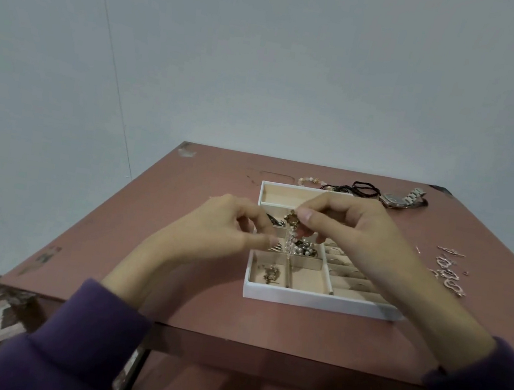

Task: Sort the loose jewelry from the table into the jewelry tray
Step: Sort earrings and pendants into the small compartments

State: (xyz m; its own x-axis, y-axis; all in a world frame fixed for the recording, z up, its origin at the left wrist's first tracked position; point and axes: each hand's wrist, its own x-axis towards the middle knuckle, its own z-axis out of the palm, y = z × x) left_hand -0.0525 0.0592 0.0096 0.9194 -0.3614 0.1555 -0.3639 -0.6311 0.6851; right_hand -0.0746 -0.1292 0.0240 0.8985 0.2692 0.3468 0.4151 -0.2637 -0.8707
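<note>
Purple sleeves [74, 334] frame one white jewelry tray [316, 300] at twelve o'clock on the table [201, 302]; above it the left hand [224, 226] curls, contents unclear; the right hand [353, 228] pinches one dangling beaded earring [291, 229] over the middle compartments; its strand could snag a divider or tangle with the pearls [305, 251] beneath; at two o'clock lie several rose-gold pieces [449, 274], uncountable; farthest, one bracelet [312, 181], black hair ties [362, 189], one watch [403, 199].

Head view: looks forward-down, close over table [188, 301], wide-angle.
</note>
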